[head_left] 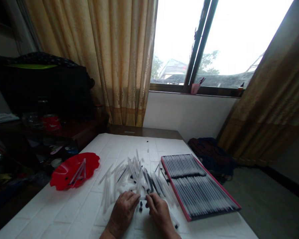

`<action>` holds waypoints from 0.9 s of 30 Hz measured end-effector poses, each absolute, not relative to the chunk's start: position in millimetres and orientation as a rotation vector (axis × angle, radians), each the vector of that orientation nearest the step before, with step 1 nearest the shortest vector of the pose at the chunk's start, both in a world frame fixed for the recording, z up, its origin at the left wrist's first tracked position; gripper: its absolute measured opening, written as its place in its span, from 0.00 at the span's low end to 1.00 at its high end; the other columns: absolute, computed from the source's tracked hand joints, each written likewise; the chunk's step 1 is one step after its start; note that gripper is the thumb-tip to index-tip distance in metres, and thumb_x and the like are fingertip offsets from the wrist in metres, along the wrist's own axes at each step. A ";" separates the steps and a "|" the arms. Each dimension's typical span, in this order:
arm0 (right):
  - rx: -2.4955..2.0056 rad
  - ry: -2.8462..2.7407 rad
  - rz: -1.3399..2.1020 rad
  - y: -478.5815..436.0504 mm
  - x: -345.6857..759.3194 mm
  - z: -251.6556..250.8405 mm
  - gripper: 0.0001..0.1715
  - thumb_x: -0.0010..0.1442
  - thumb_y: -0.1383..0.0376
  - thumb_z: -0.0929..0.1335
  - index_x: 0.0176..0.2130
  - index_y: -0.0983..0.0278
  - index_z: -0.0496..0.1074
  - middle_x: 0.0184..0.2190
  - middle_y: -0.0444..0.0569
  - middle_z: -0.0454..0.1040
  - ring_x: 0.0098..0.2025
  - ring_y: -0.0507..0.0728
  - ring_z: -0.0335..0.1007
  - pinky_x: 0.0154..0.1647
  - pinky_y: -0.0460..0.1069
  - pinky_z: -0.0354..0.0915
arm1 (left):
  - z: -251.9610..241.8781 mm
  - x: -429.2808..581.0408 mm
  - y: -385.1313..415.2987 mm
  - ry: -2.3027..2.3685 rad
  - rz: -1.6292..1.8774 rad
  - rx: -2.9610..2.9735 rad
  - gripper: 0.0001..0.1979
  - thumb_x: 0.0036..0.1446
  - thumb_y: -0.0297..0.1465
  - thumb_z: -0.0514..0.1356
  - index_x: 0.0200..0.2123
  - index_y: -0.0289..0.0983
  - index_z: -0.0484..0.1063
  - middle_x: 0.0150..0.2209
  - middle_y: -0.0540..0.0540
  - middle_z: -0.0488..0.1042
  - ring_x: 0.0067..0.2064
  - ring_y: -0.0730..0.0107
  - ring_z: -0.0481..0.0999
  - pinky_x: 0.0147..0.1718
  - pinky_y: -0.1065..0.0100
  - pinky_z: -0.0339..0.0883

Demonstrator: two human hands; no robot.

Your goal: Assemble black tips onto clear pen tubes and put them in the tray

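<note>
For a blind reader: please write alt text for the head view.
A left hand and right hand meet over a loose pile of clear plastic tubes on a white brick-pattern table. A red-rimmed tray packed with tubes lies right; a wavy red dish left.

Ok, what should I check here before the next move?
1. Both hands seen: ok, left hand and right hand meet at the pile of tubes.
2. Anything gripped: cannot tell, fingers hide it.
3. Tray lying flat: ok.
4. Red dish fully on the table: not ok, it seems to overhang the left edge.
5. Lighting on the hands: not ok, dim against the window.
</note>
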State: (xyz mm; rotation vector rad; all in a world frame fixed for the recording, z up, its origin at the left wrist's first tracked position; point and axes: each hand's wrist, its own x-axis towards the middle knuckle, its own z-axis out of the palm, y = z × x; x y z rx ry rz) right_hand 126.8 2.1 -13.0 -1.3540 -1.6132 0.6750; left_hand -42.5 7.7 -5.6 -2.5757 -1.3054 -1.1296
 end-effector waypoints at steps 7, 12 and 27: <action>-1.277 -1.595 0.716 -4.7 129.4 -3.5 0.20 0.58 0.52 0.61 0.38 0.63 0.73 0.26 0.49 0.76 0.26 0.55 0.73 0.26 0.45 0.66 | -6.3 -41.7 6.0 -1.378 -1.058 -2.602 0.10 0.61 0.30 0.50 0.42 0.42 0.70 0.33 0.46 0.76 0.36 0.66 0.75 0.35 0.65 0.71; -1.254 -1.514 0.865 -3.1 131.0 -17.3 0.20 0.56 0.50 0.63 0.34 0.63 0.73 0.24 0.48 0.75 0.22 0.54 0.70 0.21 0.45 0.64 | -5.2 -40.5 4.9 -1.403 -1.015 -2.593 0.10 0.60 0.31 0.51 0.42 0.42 0.70 0.34 0.46 0.76 0.36 0.65 0.75 0.35 0.64 0.71; -1.218 -1.012 1.025 6.2 137.2 -24.8 0.25 0.49 0.47 0.68 0.31 0.67 0.73 0.20 0.45 0.70 0.19 0.50 0.63 0.17 0.43 0.58 | -6.0 -42.4 6.6 -1.405 -1.154 -2.443 0.07 0.60 0.32 0.51 0.37 0.40 0.69 0.32 0.47 0.76 0.34 0.65 0.75 0.36 0.62 0.69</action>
